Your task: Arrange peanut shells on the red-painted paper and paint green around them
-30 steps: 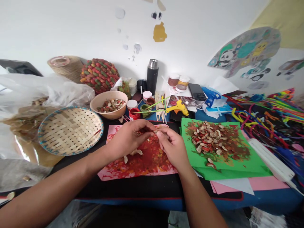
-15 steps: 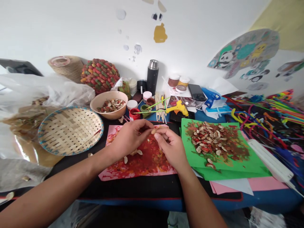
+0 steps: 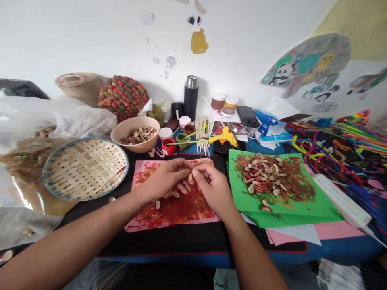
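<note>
Over the paint-smeared pink paper (image 3: 181,215), my two hands meet fingertip to fingertip. A peanut (image 3: 190,177) shows between them, its shell pale brown. My right hand (image 3: 213,187) pinches it between thumb and forefinger. My left hand (image 3: 169,177) is closed against its other side, thumb bent toward the fingers. Below my left hand, loose peanut shell halves (image 3: 158,205) lie on the paper. To the right, green paper (image 3: 254,213) carries a pile of peanut shells (image 3: 266,173), some painted red.
A woven bamboo tray (image 3: 84,169) lies left, with a bowl (image 3: 136,147) of shells behind it. Open red paint (image 3: 168,148), a yellow glue gun (image 3: 224,137) and a black flask (image 3: 191,98) stand at the back. A white power strip (image 3: 341,199) and pipe cleaners (image 3: 341,153) are right.
My joined hands have lowered slightly, and the peanut now sits lower between the fingertips. My left fingers have spread a little beneath it. The whole view has shifted slightly.
</note>
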Tool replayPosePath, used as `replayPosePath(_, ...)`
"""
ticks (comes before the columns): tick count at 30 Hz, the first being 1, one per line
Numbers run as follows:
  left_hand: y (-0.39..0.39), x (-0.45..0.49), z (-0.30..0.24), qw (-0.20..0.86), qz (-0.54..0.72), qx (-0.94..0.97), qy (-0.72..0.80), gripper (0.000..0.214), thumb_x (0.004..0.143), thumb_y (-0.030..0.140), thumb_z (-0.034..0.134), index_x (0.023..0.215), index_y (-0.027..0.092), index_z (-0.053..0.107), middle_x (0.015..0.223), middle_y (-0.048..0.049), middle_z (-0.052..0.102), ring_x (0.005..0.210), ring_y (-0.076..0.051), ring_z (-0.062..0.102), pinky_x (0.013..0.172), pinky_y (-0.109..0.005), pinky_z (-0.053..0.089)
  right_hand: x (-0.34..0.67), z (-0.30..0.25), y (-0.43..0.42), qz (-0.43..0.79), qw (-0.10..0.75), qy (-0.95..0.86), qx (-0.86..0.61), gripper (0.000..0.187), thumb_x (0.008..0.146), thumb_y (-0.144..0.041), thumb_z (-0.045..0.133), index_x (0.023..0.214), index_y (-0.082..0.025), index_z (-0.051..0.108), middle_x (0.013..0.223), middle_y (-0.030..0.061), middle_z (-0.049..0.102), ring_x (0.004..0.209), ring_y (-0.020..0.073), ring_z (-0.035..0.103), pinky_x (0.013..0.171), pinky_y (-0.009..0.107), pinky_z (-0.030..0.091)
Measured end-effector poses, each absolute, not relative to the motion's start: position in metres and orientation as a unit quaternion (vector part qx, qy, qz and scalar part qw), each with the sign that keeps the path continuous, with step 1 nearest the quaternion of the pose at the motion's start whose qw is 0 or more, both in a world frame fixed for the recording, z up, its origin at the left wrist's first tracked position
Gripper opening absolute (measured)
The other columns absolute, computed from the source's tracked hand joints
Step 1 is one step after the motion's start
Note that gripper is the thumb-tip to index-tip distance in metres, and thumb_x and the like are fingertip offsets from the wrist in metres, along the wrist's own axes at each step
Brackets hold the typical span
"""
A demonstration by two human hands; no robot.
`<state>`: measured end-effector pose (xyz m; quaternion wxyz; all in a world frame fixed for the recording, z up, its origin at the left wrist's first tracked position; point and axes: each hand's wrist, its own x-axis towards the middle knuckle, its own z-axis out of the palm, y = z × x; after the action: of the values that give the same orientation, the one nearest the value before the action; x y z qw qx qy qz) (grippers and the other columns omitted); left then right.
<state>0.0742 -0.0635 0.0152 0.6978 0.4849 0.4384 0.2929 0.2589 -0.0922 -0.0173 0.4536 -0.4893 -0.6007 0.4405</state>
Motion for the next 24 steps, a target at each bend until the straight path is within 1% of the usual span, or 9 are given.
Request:
replayPosePath(2,-0.062,0.073,0.014,0.758,0.290,0.392,0.434,0.017,0.089,0.024,0.077,0.103,0.015,0.072,0.081,-0.0034,0.075,0.063,-0.014,0.073,0.059,-0.021,0.061,0.259,-0.017,-0.092,0.430,0.441,-0.613,-0.495,0.020,0.105,-0.038,0.062,0.097,-0.023,0.072,0.077,0.0012,0.075,0.062,0.0165,0.062,0.059,0.028,0.045)
replayPosePath(4,-0.060,0.070,0.012,0.787,0.296,0.332,0.427,0.016,0.087,0.018,0.079,0.101,0.014,0.073,0.084,-0.0056,0.076,0.065,-0.013,0.075,0.060,-0.019,0.062,0.259,-0.017,-0.092,0.417,0.434,-0.622,-0.501,0.021,0.106,-0.038,0.062,0.099,-0.023,0.074,0.081,0.0021,0.078,0.064,0.0172,0.065,0.060,0.028,0.047)
replayPosePath(8,-0.059,0.066,0.009,0.785,0.321,0.311,0.428,0.016,0.090,0.016,0.082,0.105,0.014,0.075,0.091,-0.0070,0.078,0.071,-0.012,0.076,0.065,-0.018,0.064,0.259,-0.018,-0.092,0.403,0.422,-0.632,-0.510,0.021,0.107,-0.038,0.061,0.101,-0.024,0.076,0.087,0.0032,0.081,0.063,0.0172,0.065,0.061,0.028,0.049)
replayPosePath(10,-0.059,0.065,0.007,0.772,0.332,0.328,0.431,0.020,0.091,0.018,0.085,0.108,0.015,0.075,0.091,-0.0058,0.078,0.071,-0.011,0.075,0.064,-0.017,0.063,0.259,-0.018,-0.092,0.397,0.421,-0.635,-0.513,0.022,0.106,-0.039,0.061,0.102,-0.024,0.076,0.085,0.0031,0.079,0.064,0.0177,0.065,0.062,0.029,0.049)
replayPosePath(13,-0.059,0.064,0.004,0.751,0.334,0.364,0.438,0.031,0.087,0.025,0.091,0.111,0.015,0.074,0.083,-0.0026,0.076,0.063,-0.010,0.071,0.057,-0.018,0.060,0.259,-0.019,-0.092,0.392,0.414,-0.646,-0.508,0.020,0.105,-0.038,0.063,0.104,-0.024,0.077,0.084,0.0024,0.077,0.068,0.0184,0.066,0.065,0.030,0.049)
replayPosePath(16,-0.058,0.066,0.003,0.738,0.330,0.390,0.441,0.043,0.082,0.035,0.097,0.112,0.015,0.073,0.078,-0.0011,0.074,0.057,-0.010,0.067,0.053,-0.018,0.056,0.258,-0.018,-0.093,0.390,0.397,-0.663,-0.501,0.015,0.103,-0.034,0.067,0.107,-0.024,0.077,0.077,-0.0011,0.071,0.066,0.0172,0.062,0.064,0.028,0.046)
replayPosePath(19,-0.056,0.071,0.005,0.739,0.320,0.407,0.432,0.053,0.078,0.042,0.100,0.114,0.015,0.073,0.081,-0.0021,0.075,0.056,-0.009,0.064,0.052,-0.019,0.054,0.257,-0.017,-0.094,0.396,0.392,-0.670,-0.491,0.009,0.102,-0.030,0.068,0.102,-0.024,0.074,0.069,-0.0043,0.065,0.061,0.0156,0.058,0.061,0.027,0.042)
replayPosePath(22,-0.053,0.076,0.008,0.745,0.312,0.417,0.418,0.052,0.080,0.047,0.098,0.112,0.014,0.074,0.082,-0.0034,0.076,0.056,-0.009,0.064,0.054,-0.020,0.055,0.258,-0.015,-0.094,0.393,0.411,-0.661,-0.489,0.009,0.101,-0.029,0.067,0.097,-0.023,0.072,0.066,-0.0048,0.064,0.058,0.0151,0.056,0.058,0.027,0.040)
replayPosePath(24,-0.052,0.076,0.009,0.749,0.309,0.418,0.410,0.051,0.082,0.052,0.095,0.108,0.014,0.074,0.088,-0.0058,0.077,0.060,-0.009,0.067,0.059,-0.020,0.058,0.258,-0.015,-0.093,0.384,0.429,-0.653,-0.491,0.009,0.100,-0.030,0.067,0.097,-0.023,0.072,0.064,-0.0055,0.061,0.057,0.0153,0.055,0.058,0.027,0.041)
